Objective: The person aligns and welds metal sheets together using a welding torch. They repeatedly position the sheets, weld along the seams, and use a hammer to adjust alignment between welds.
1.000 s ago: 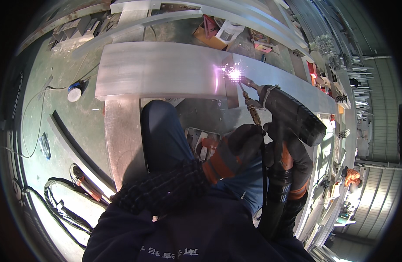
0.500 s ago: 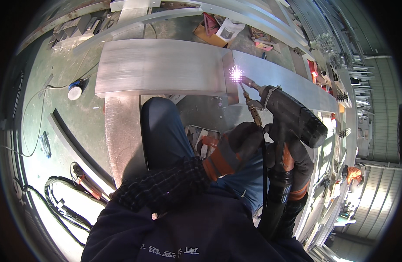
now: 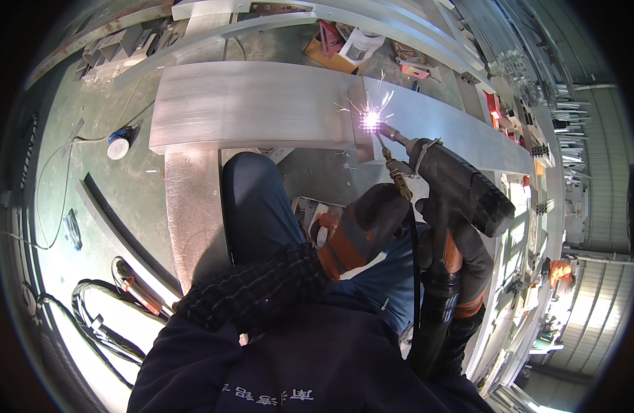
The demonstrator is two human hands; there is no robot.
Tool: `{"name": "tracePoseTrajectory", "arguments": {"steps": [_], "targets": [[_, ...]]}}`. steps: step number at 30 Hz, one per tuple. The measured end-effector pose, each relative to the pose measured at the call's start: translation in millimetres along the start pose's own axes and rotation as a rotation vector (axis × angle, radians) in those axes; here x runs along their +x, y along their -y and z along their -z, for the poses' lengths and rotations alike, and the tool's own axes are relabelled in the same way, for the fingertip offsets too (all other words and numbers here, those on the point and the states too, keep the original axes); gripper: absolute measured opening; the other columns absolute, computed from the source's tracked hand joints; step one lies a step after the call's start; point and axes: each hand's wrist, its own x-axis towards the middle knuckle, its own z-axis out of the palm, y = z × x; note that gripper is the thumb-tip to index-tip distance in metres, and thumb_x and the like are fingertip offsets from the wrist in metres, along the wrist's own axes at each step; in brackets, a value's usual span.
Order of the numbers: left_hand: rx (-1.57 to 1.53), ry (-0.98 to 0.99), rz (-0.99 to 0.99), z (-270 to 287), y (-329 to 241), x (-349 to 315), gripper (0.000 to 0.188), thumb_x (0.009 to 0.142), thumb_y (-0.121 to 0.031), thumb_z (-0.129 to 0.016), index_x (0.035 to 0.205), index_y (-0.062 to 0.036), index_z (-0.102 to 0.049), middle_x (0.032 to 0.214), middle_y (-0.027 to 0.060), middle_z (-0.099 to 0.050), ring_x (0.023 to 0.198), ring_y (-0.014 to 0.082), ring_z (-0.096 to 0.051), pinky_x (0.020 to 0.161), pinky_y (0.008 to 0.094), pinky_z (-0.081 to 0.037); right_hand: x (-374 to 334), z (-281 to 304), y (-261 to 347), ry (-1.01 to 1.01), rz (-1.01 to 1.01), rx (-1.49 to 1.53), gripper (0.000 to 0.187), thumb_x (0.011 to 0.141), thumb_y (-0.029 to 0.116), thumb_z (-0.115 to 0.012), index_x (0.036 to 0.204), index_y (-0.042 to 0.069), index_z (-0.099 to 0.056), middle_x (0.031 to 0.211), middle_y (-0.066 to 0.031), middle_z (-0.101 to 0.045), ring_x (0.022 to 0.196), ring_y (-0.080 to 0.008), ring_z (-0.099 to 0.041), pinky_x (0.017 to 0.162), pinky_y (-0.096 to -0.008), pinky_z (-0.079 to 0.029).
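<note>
A large black welding gun [image 3: 461, 182] slants across the right of the view, its grip in my gloved right hand [image 3: 472, 255]. From its tip a bright arc [image 3: 371, 121] throws sparks at the joint between a long brushed-metal box beam [image 3: 255, 103] and the adjoining metal section [image 3: 434, 120]. Beside the gun's nozzle, a brass-ended wire-feed tube [image 3: 399, 180] points at the same spot. My left hand [image 3: 375, 215], in a dark glove with an orange cuff, is closed at that tube's lower end, where a black hose hangs down. My left fingertips are partly hidden.
Under the beam's left end runs a metal support [image 3: 193, 213]. Black cables [image 3: 100, 323] and a blue-and-white disc-shaped tool [image 3: 119, 143] lie on the floor at left. A cardboard box [image 3: 331, 55] stands beyond the beam. Far right, a person in orange [image 3: 558, 272] is visible.
Sparks now fan out wider from the arc. The gun's tip has shifted very slightly left and down along the joint, and both hands keep nearly the same pose.
</note>
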Motion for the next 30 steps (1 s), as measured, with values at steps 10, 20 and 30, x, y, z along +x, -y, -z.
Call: {"name": "tracePoseTrajectory", "arguments": {"steps": [10,20,30], "targets": [[0.075,-0.015,-0.073,-4,-5,-2,0.026,0.104,-0.019,-0.065,0.124,-0.0031,-0.063,0.094,0.0003,-0.069,0.077,0.0061,-0.061,0.065,0.0256,-0.050,-7,3,5,0.001,-0.120,0.268,0.043,0.099,0.008,-0.068,0.141,0.000,-0.060,0.134,-0.0203,-0.067,0.120,-0.0292,-0.068,0.104,-0.0423,-0.053],[0.034,-0.038,-0.101,-4,0,-1,0.024,0.105,-0.020,-0.064,0.121,-0.0021,-0.065,0.101,0.0039,-0.073,0.084,0.0084,-0.066,0.071,0.0256,-0.052,-8,2,9,0.021,-0.122,0.309,0.043,0.097,0.005,-0.068,0.139,0.001,-0.060,0.130,-0.0236,-0.068,0.116,-0.0286,-0.069,0.103,-0.0416,-0.053],[-0.107,-0.052,0.105,-3,-7,5,0.029,0.107,-0.032,-0.060,0.116,-0.0045,-0.067,0.095,0.0015,-0.072,0.081,0.0077,-0.064,0.068,0.0249,-0.050,-13,0,9,0.020,-0.113,0.353,0.035,0.103,0.013,-0.063,0.135,-0.001,-0.062,0.123,-0.0233,-0.071,0.092,-0.0207,-0.073,0.074,-0.0298,-0.059]]}}
